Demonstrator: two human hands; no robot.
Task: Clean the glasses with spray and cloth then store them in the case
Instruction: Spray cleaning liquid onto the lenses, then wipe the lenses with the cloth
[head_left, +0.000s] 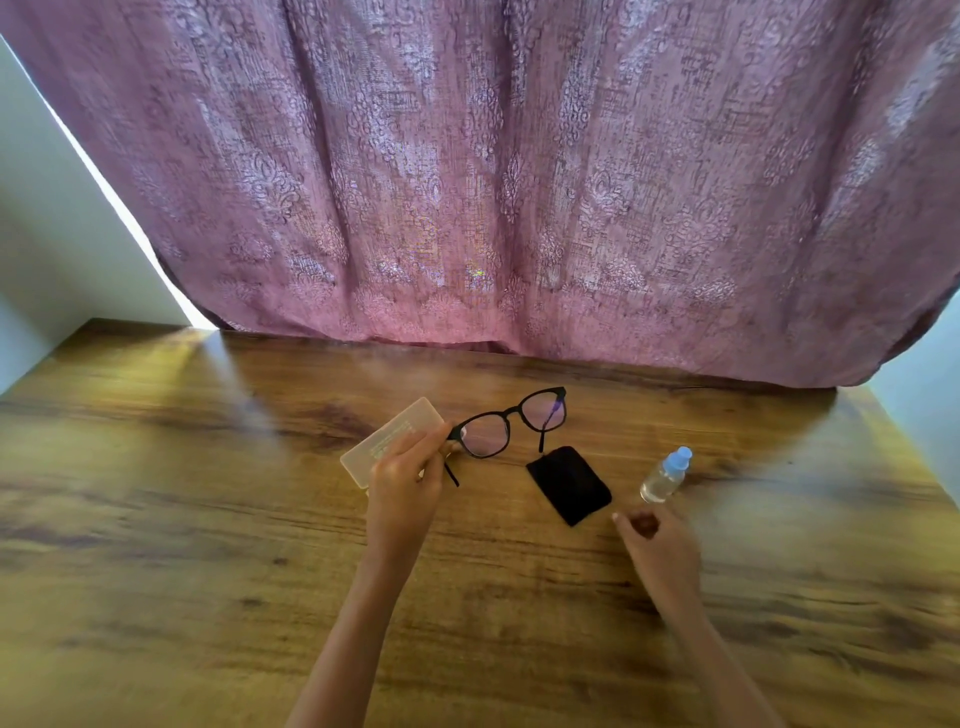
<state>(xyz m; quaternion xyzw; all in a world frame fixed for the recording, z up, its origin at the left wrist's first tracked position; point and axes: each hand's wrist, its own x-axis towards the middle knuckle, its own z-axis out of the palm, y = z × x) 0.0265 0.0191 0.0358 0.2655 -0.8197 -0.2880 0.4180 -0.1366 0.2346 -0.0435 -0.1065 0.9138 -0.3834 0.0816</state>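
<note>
Mauve curtain (493, 182): hangs beyond the left hand (402, 486) and right hand (657, 545).
Wooden table (156, 519): beneath both hands.
Left hand: fingers curled, pinching the glasses (511, 422) at one hinge.
Right hand: loosely curled, holding nothing.
Glasses: black, arms unfolded, extending rightward from the left hand.
Case (387, 441): pale, translucent, partly behind the left hand.
Cloth (569, 486): black, between the hands.
Spray bottle (665, 475): clear, blue-capped, just beyond the right hand.

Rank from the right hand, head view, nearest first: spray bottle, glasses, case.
1. Clear plastic spray bottle with blue cap, just ahead of the right hand.
2. Black-framed glasses, centre, in the left hand's grip.
3. Translucent beige rectangular case, farthest left.
</note>
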